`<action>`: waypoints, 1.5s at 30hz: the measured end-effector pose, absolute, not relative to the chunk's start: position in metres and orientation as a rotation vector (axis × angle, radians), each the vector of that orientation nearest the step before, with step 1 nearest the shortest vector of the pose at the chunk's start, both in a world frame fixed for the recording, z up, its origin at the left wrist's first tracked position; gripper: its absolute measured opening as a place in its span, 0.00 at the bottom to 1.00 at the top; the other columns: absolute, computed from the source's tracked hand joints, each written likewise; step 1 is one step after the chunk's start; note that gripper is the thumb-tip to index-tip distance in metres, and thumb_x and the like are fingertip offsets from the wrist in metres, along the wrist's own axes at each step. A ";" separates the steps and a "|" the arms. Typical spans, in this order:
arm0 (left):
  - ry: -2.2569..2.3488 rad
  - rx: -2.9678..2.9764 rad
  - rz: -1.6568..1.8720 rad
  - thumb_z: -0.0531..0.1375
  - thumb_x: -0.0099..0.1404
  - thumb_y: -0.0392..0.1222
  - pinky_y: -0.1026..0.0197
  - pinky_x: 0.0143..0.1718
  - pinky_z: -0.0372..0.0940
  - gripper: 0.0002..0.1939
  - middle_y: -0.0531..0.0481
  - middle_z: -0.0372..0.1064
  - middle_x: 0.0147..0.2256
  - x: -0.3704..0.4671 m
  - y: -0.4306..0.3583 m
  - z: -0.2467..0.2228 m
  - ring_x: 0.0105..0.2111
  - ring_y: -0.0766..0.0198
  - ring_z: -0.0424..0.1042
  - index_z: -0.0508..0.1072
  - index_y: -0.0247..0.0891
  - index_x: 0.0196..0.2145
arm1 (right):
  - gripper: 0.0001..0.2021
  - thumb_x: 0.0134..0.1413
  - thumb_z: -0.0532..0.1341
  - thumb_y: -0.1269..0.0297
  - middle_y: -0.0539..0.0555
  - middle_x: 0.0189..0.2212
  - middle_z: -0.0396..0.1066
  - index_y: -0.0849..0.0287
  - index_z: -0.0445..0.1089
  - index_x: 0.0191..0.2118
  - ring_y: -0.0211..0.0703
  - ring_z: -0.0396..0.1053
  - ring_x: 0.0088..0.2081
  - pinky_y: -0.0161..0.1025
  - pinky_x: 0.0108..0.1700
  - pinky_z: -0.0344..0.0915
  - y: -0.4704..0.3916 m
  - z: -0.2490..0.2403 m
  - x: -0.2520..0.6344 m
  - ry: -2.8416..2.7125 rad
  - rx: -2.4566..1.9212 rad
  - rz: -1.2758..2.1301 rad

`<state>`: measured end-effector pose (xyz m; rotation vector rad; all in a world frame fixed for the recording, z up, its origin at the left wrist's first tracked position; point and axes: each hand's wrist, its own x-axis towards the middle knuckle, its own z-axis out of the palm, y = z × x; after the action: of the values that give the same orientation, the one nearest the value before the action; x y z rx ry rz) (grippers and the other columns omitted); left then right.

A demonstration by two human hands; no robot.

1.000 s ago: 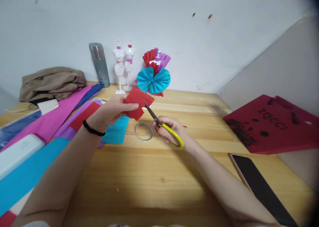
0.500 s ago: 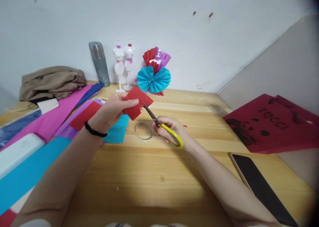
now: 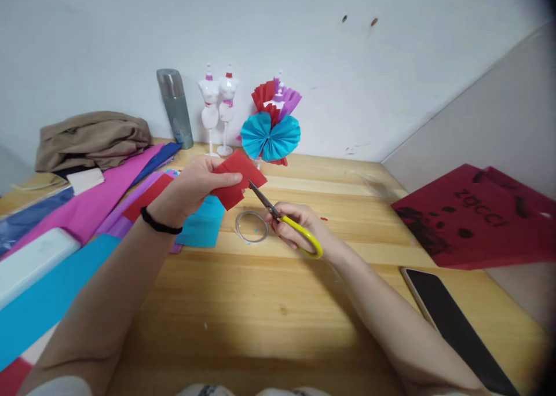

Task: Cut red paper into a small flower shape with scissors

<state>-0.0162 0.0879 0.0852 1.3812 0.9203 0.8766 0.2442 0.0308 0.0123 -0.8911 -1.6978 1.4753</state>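
My left hand (image 3: pixel 197 182) pinches a folded piece of red paper (image 3: pixel 238 173) between thumb and fingers, above the table. The paper has a notch in its lower right edge. My right hand (image 3: pixel 299 225) is closed round the yellow handles of a pair of scissors (image 3: pixel 299 234). The scissor blades look closed, and their tip touches or nearly touches the red paper at the notch. Below, a thin ring (image 3: pixel 252 241) lies on the wooden table (image 3: pixel 260 303), with tiny blue scraps by it.
Behind stand a bottle (image 3: pixel 176 109), two white mannequins (image 3: pixel 210 115) and a paper-dressed figure (image 3: pixel 270 135). Coloured sheets (image 3: pixel 202 222), a white case (image 3: pixel 37 263) and brown cloth (image 3: pixel 93 141) lie left. A phone (image 3: pixel 456 326) and red bag (image 3: pixel 478 222) are right.
The view has shifted slightly. Both hands keep their holds on the red paper and the scissors, with hardly any movement between them.
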 end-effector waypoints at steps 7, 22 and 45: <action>0.934 1.408 0.864 0.78 0.51 0.49 0.63 0.28 0.68 0.14 0.47 0.80 0.25 -0.015 0.086 0.085 0.25 0.63 0.74 0.84 0.36 0.27 | 0.27 0.59 0.75 0.36 0.43 0.26 0.64 0.57 0.72 0.42 0.30 0.56 0.19 0.32 0.20 0.52 0.029 0.016 0.244 -1.717 -0.909 1.465; 0.860 1.367 0.857 0.82 0.46 0.49 0.64 0.25 0.64 0.19 0.46 0.79 0.24 -0.010 0.089 0.078 0.24 0.65 0.72 0.83 0.34 0.25 | 0.29 0.62 0.70 0.32 0.41 0.21 0.63 0.57 0.73 0.43 0.29 0.53 0.17 0.32 0.20 0.48 0.031 0.014 0.247 -1.713 -0.851 1.493; 0.884 1.398 0.826 0.81 0.46 0.48 0.64 0.25 0.62 0.17 0.47 0.78 0.24 -0.012 0.088 0.081 0.24 0.66 0.70 0.82 0.35 0.24 | 0.27 0.63 0.71 0.35 0.41 0.22 0.64 0.57 0.74 0.43 0.29 0.55 0.16 0.32 0.18 0.48 0.033 0.013 0.250 -1.740 -0.869 1.479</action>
<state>-0.0115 0.0881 0.0811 1.3976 0.8837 0.8263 0.2497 0.0334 0.0125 -0.8691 -1.7403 1.4793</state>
